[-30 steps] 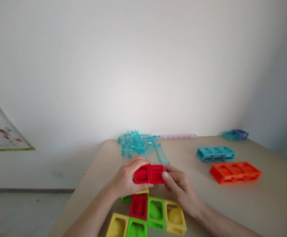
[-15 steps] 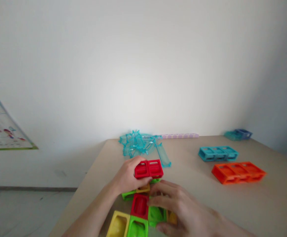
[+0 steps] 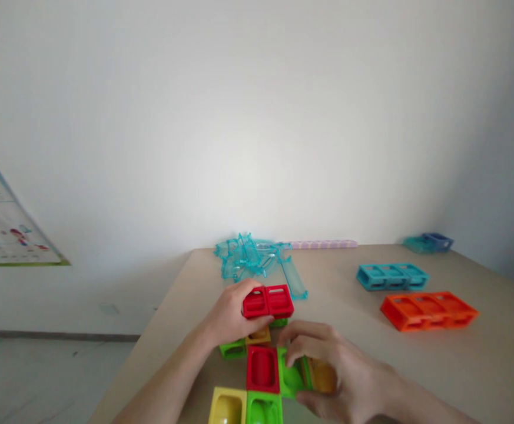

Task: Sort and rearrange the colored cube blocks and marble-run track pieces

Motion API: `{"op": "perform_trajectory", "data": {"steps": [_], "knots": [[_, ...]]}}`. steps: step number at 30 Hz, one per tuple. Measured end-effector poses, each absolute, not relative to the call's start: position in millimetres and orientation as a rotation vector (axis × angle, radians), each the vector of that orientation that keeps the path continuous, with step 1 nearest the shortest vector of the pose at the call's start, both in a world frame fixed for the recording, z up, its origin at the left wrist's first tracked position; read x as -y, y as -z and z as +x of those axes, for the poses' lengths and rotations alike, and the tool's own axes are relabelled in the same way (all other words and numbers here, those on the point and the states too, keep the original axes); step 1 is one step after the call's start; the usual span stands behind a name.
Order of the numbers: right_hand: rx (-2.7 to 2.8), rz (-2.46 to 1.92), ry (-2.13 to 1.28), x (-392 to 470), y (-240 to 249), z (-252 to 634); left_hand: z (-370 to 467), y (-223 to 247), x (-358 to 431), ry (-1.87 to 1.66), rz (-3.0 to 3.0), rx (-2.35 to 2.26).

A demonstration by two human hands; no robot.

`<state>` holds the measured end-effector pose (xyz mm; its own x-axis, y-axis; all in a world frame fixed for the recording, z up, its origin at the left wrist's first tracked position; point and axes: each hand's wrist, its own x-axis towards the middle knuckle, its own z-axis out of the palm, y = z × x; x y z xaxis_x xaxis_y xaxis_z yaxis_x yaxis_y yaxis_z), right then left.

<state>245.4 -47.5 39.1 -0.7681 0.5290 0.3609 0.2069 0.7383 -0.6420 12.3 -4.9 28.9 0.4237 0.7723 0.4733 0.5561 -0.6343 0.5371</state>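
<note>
Two joined red blocks [image 3: 268, 301] are gripped by my left hand [image 3: 230, 312], fingers behind and thumb in front. Below them lie green and orange blocks [image 3: 258, 336], partly hidden. Nearer to me, a red block [image 3: 262, 369] touches a green block [image 3: 291, 376] on its right and another green block [image 3: 264, 407] in front, with a yellow block [image 3: 228, 406] beside that one. My right hand [image 3: 327, 368] curls over the right-hand green block and an orange block [image 3: 322, 375], fingertips on the green one.
Clear teal pieces [image 3: 250, 257] lie in a heap at the table's back edge beside a purple patterned strip [image 3: 324, 244]. On the right are a teal three-part block [image 3: 392, 277] and an orange one [image 3: 428, 311]. Blue pieces [image 3: 437, 241] sit in the far right corner.
The near red, green and yellow blocks have shifted to the right along with my right hand. My left hand still holds the red pair in nearly the same place.
</note>
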Motion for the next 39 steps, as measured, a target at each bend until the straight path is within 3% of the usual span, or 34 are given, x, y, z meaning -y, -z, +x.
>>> {"op": "perform_trajectory", "data": {"steps": [13, 17, 39], "knots": [[2.786, -0.425, -0.329, 56, -62, 224, 13, -24, 2, -1.098, 2.312, -1.183], [2.84, -0.245, -0.372, 52, -61, 215, 14, -26, 3, -1.077, 2.312, -1.189], [2.808, -0.277, -0.565, 47, -47, 199, 16, -26, 5, -1.061, 2.279, -1.217]]}}
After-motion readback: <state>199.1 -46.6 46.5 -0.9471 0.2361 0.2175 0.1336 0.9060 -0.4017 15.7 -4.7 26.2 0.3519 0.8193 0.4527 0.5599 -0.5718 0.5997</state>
